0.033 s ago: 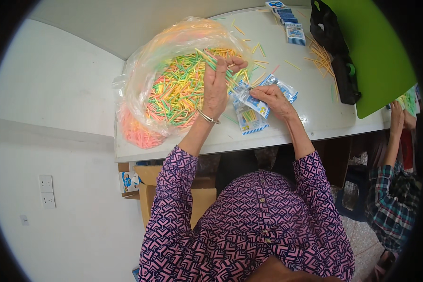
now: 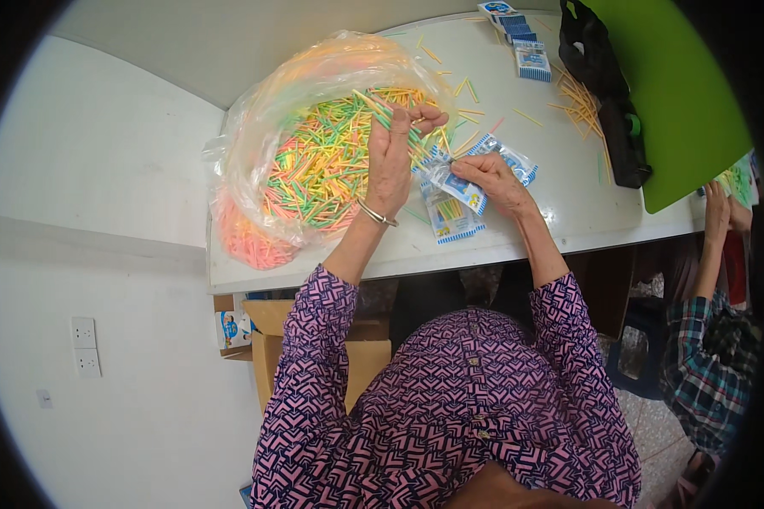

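Note:
My left hand (image 2: pixel 392 157) is closed around a small bunch of thin coloured sticks (image 2: pixel 377 107), over the right side of the large clear plastic bag. Those sticks point up and left past the thumb, their other ends reaching toward the packet. Between thumb and fingers, my right hand (image 2: pixel 492 180) pinches a blue-and-white plastic packet (image 2: pixel 463 188). Beneath it lies another packet (image 2: pixel 452 222) with sticks showing through its clear part. One more blue-and-white packet (image 2: pixel 515 159) rests just beyond my right hand. Loose green, yellow and pink sticks (image 2: pixel 327 161) fill the bag (image 2: pixel 246 119).
Stacked blue packets (image 2: pixel 531 59) stand at the table's back, near scattered sticks (image 2: pixel 581 106). A black object (image 2: pixel 621 140) sits against a green panel (image 2: pixel 696 102) on the right. Beyond it are another person's hands (image 2: pixel 718 212). An open cardboard box (image 2: pixel 365 365) is below the table.

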The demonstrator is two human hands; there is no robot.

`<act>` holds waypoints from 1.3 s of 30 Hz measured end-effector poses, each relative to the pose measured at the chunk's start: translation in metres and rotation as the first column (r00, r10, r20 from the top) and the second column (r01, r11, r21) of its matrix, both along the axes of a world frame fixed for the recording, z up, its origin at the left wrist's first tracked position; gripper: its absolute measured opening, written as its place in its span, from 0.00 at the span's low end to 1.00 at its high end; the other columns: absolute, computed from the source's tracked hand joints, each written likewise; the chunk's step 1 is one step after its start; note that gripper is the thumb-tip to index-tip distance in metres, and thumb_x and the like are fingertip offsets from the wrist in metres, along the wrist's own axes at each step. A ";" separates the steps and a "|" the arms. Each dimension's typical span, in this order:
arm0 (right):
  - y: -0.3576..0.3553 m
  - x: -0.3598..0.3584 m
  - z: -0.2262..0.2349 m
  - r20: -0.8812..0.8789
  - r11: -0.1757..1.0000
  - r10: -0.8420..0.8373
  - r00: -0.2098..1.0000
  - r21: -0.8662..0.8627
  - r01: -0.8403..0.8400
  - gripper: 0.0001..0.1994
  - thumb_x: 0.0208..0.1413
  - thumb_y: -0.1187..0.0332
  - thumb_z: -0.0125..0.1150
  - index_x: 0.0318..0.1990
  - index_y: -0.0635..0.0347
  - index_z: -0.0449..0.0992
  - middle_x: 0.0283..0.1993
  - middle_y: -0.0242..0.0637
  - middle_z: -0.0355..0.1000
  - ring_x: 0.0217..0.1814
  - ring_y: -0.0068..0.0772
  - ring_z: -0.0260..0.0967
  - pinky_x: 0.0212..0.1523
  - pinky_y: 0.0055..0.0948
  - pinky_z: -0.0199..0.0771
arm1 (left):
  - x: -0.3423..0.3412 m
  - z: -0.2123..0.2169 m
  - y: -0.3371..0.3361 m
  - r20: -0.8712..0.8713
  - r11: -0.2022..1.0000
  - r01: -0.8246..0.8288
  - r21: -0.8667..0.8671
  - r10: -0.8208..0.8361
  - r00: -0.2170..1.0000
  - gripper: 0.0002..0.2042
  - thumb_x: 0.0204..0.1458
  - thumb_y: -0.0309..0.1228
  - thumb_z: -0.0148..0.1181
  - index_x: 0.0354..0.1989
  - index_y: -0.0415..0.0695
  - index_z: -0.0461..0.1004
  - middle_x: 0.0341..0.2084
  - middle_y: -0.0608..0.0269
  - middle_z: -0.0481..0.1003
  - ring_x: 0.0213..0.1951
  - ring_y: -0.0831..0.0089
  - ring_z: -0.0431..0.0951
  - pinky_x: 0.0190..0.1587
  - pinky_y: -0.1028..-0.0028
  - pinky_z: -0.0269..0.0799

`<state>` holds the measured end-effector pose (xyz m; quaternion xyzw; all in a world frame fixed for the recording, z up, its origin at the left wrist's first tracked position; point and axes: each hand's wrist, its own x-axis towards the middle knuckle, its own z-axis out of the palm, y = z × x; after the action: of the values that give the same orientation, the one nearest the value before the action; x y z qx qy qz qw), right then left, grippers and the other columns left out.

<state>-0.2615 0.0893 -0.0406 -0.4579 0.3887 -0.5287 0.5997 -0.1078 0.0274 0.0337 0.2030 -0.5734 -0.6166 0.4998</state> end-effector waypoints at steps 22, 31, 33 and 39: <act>0.006 -0.011 -0.005 0.025 0.995 0.095 0.995 0.035 -0.095 0.12 0.56 0.63 0.57 0.36 0.64 0.78 0.33 0.24 0.73 0.35 0.11 0.65 0.38 0.14 0.65 | -0.002 -0.003 0.000 -0.141 0.961 0.113 0.252 -0.079 0.987 0.17 0.61 0.41 0.44 0.44 0.37 0.62 0.36 0.52 0.72 0.44 0.61 0.75 0.49 0.68 0.71; 0.011 -0.006 -0.002 0.070 1.000 0.028 0.997 -0.005 -0.028 0.13 0.57 0.64 0.57 0.39 0.66 0.78 0.34 0.26 0.74 0.35 0.11 0.66 0.38 0.14 0.66 | -0.009 -0.012 0.016 0.062 0.987 0.024 0.159 -0.034 0.997 0.19 0.61 0.45 0.42 0.43 0.37 0.61 0.34 0.56 0.73 0.39 0.72 0.75 0.41 0.74 0.69; 0.011 -0.006 0.000 0.086 1.000 -0.010 0.996 0.000 0.010 0.13 0.57 0.64 0.57 0.39 0.66 0.78 0.34 0.26 0.74 0.35 0.11 0.66 0.38 0.14 0.66 | -0.008 -0.012 0.015 0.086 0.992 0.015 0.124 -0.026 0.996 0.20 0.61 0.45 0.41 0.42 0.37 0.63 0.34 0.57 0.73 0.38 0.74 0.74 0.41 0.75 0.69; 0.004 0.000 0.004 0.027 0.996 -0.092 0.995 -0.007 0.092 0.14 0.57 0.63 0.57 0.42 0.66 0.77 0.34 0.25 0.74 0.35 0.11 0.66 0.37 0.14 0.66 | 0.005 -0.020 0.011 0.260 0.989 0.106 0.103 -0.130 0.957 0.24 0.61 0.47 0.40 0.47 0.36 0.70 0.41 0.57 0.73 0.43 0.75 0.73 0.48 0.74 0.68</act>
<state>-0.2617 0.0929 -0.0370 -0.4348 0.3991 -0.5634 0.5781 -0.1025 0.0389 0.0137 0.2711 -0.6185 -0.6373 0.3713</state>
